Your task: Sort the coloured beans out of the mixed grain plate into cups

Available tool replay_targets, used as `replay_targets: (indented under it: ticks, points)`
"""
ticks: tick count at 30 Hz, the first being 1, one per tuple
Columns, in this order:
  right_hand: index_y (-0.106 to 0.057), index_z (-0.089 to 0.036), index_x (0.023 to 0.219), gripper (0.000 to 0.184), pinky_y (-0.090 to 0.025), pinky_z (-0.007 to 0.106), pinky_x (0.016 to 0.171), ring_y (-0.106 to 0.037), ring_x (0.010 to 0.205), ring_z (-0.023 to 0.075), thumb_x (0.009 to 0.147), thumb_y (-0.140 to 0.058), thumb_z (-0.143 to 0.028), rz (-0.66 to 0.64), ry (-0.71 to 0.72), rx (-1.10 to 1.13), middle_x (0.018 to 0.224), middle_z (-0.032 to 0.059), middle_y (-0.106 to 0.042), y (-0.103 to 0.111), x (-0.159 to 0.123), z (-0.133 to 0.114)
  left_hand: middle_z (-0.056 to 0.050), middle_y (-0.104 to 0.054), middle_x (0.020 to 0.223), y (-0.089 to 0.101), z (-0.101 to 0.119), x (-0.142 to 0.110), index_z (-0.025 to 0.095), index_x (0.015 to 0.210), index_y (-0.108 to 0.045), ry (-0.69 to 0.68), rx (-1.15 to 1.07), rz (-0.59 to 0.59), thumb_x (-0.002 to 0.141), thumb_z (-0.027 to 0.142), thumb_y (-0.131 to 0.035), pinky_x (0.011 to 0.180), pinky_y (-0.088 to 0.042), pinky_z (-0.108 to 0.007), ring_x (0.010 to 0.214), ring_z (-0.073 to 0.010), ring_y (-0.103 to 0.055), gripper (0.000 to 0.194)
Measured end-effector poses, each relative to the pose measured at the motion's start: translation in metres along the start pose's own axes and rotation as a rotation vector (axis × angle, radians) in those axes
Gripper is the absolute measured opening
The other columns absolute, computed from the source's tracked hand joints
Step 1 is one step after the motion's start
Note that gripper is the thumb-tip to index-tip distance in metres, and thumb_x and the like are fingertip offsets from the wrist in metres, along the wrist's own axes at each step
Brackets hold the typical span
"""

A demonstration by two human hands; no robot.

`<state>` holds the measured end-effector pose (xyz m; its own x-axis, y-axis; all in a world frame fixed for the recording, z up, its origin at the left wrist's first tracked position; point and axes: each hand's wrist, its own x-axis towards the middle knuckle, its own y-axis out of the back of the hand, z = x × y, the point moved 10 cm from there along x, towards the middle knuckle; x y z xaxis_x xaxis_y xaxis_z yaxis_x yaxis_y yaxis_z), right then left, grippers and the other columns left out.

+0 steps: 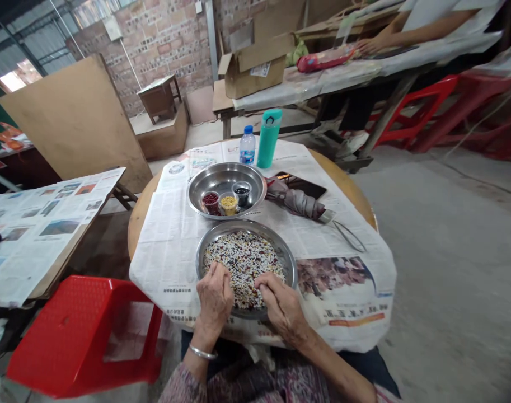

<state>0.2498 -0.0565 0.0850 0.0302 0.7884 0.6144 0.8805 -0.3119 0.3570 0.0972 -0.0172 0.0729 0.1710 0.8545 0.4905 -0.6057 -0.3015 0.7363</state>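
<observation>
A round steel bowl [292,260] filled with mixed white, yellow, red and black beans and grains [242,263] sits at the near side of the table. My left hand [215,294] is over its left near rim, fingers curled closed. Over the right near part is my right hand [280,305], its fingers pinched together. Whatever either hand holds is hidden or too small to name. Just behind stands a second steel bowl [217,174] with three clear cups in it: red beans [210,202], yellow beans [229,205] and black beans [242,193].
Newspaper [163,235] covers the round table. Behind the bowls are a water bottle [247,146] and a teal flask [268,140]. A folded umbrella [297,202] and a dark phone [308,186] lie to the right. A red stool [66,330] stands left; another person works at the far table.
</observation>
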Motion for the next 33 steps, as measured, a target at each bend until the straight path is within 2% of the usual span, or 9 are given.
replay_targets:
  ticks: [6, 9, 12, 14, 17, 19, 25, 30, 33]
  points:
    - [-0.051, -0.025, 0.087, 0.024, -0.045, 0.028, 0.052, -0.058, 0.050, 0.0143, 0.104, -0.036, -0.022, -0.054, -0.037, -0.146, 0.065, -0.0032, -0.061, -0.011, -0.002, 0.008, -0.002, -0.060, 0.076, 0.008, 0.005, 0.000, 0.023, 0.082, -0.051, -0.043, -0.125, 0.044, 0.095, 0.005, -0.039, 0.071, -0.046, -0.029, 0.076, -0.0179, -0.059, 0.025]
    - [-0.053, -0.025, 0.082, 0.027, -0.045, 0.027, 0.056, -0.062, 0.054, 0.0147, 0.105, -0.041, -0.025, -0.112, 0.007, -0.220, 0.064, -0.0026, -0.063, -0.019, -0.004, 0.007, -0.002, -0.062, 0.085, 0.024, 0.003, -0.002, 0.022, 0.092, -0.057, -0.054, -0.177, 0.166, 0.098, 0.014, -0.051, 0.080, -0.049, -0.030, 0.084, -0.0184, -0.060, 0.012]
    - [-0.057, -0.024, 0.080, 0.028, -0.046, 0.027, 0.058, -0.065, 0.058, 0.0144, 0.104, -0.045, -0.026, -0.180, 0.032, -0.220, 0.068, -0.0010, -0.068, -0.025, -0.007, 0.006, -0.004, -0.062, 0.090, 0.044, -0.018, -0.009, 0.021, 0.090, -0.060, 0.024, -0.131, 0.385, 0.096, 0.022, -0.060, 0.087, -0.049, -0.034, 0.091, -0.0202, -0.059, 0.005]
    - [-0.060, -0.024, 0.080, 0.026, -0.047, 0.026, 0.059, -0.066, 0.060, 0.0146, 0.103, -0.047, -0.027, -0.214, -0.005, -0.180, 0.072, 0.0001, -0.071, -0.027, -0.007, 0.009, -0.003, -0.061, 0.092, 0.046, -0.047, -0.015, 0.021, 0.093, -0.061, 0.190, -0.132, 0.468, 0.094, 0.025, -0.063, 0.081, -0.048, -0.033, 0.086, -0.0194, -0.057, 0.004]
    - [-0.063, -0.024, 0.079, 0.028, -0.047, 0.026, 0.058, -0.066, 0.060, 0.0152, 0.102, -0.049, -0.030, -0.310, -0.106, -0.096, 0.070, -0.0004, -0.071, -0.032, -0.003, 0.016, 0.000, -0.057, 0.085, 0.029, -0.088, -0.024, 0.021, 0.100, -0.060, 0.442, -0.261, 0.432, 0.092, 0.027, -0.063, 0.069, -0.045, -0.028, 0.073, -0.0156, -0.052, 0.010]
    - [-0.065, -0.023, 0.078, 0.029, -0.047, 0.026, 0.058, -0.065, 0.060, 0.0149, 0.101, -0.049, -0.029, -0.433, -0.168, -0.037, 0.068, -0.0014, -0.069, -0.040, -0.002, 0.019, 0.002, -0.054, 0.081, 0.018, -0.100, -0.027, 0.021, 0.101, -0.059, 0.507, -0.336, 0.390, 0.091, 0.025, -0.062, 0.069, -0.044, -0.027, 0.072, -0.0146, -0.051, 0.011]
    - [-0.076, -0.023, 0.088, 0.024, -0.051, 0.026, 0.069, -0.070, 0.072, 0.0155, 0.088, -0.055, -0.011, -0.769, -0.133, 0.015, 0.082, 0.0005, -0.078, -0.068, -0.010, 0.012, 0.003, -0.053, 0.082, 0.013, -0.099, -0.027, 0.021, 0.098, -0.059, 0.512, -0.334, 0.360, 0.086, 0.013, -0.058, 0.073, -0.043, -0.025, 0.074, -0.0137, -0.051, 0.015]
    - [-0.079, -0.023, 0.088, 0.034, -0.052, 0.026, 0.066, -0.071, 0.068, 0.0161, 0.081, -0.051, -0.005, -0.848, -0.157, -0.013, 0.077, 0.0006, -0.079, -0.089, -0.004, 0.029, 0.002, -0.054, 0.082, 0.017, -0.094, -0.025, 0.021, 0.094, -0.059, 0.476, -0.281, 0.374, 0.085, 0.010, -0.056, 0.074, -0.044, -0.026, 0.075, -0.0143, -0.051, 0.015]
    - [-0.080, -0.022, 0.085, 0.032, -0.053, 0.028, 0.063, -0.070, 0.064, 0.0167, 0.081, -0.051, -0.008, -0.774, -0.237, -0.047, 0.073, 0.0004, -0.078, -0.087, 0.020, 0.055, 0.002, -0.054, 0.083, 0.017, -0.091, -0.024, 0.021, 0.093, -0.059, 0.453, -0.259, 0.373, 0.085, 0.009, -0.055, 0.073, -0.044, -0.026, 0.075, -0.0143, -0.052, 0.015]
